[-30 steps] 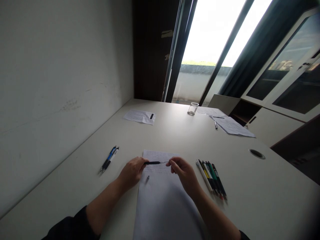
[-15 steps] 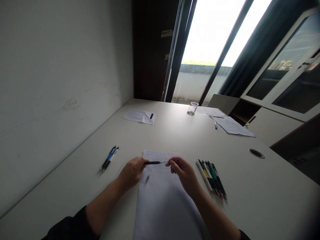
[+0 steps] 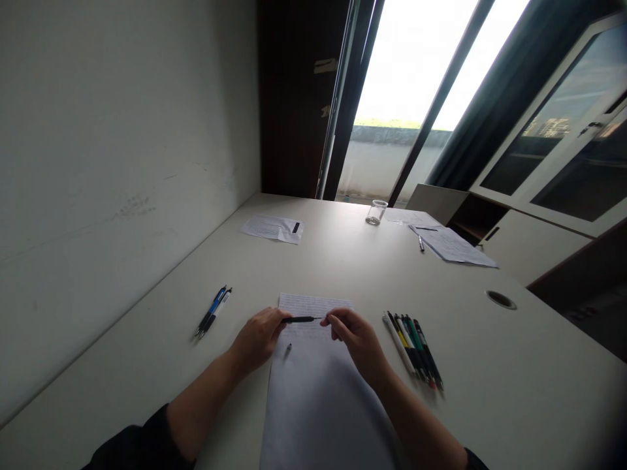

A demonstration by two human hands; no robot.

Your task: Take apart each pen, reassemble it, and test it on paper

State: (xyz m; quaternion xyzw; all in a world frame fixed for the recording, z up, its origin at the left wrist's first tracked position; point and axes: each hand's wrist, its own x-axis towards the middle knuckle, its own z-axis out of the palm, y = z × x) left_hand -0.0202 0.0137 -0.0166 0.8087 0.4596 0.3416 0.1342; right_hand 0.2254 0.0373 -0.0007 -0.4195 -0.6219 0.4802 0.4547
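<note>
My left hand [image 3: 259, 336] is closed around a black pen [image 3: 300, 319], held level above a lined paper sheet [image 3: 316, 305]. A thin tip sticks out of the pen's right end. My right hand [image 3: 353, 333] has thumb and forefinger pinched together right at that tip. Whatever lies between those fingertips is too small to make out. On the paper below the pen lies a small pen tip cone [image 3: 289, 348], separate from the barrel.
Two pens [image 3: 214, 312] lie left of the paper, and a row of several pens [image 3: 415, 351] lies to its right. Farther back are a glass jar [image 3: 376, 213], a crumpled sheet [image 3: 272, 228], and stacked papers [image 3: 455, 247]. A cable hole [image 3: 500, 300] is at right.
My right fingertips have moved slightly left, nearer the pen's tip. My left hand keeps its hold on the pen, and the things on the table stay put.
</note>
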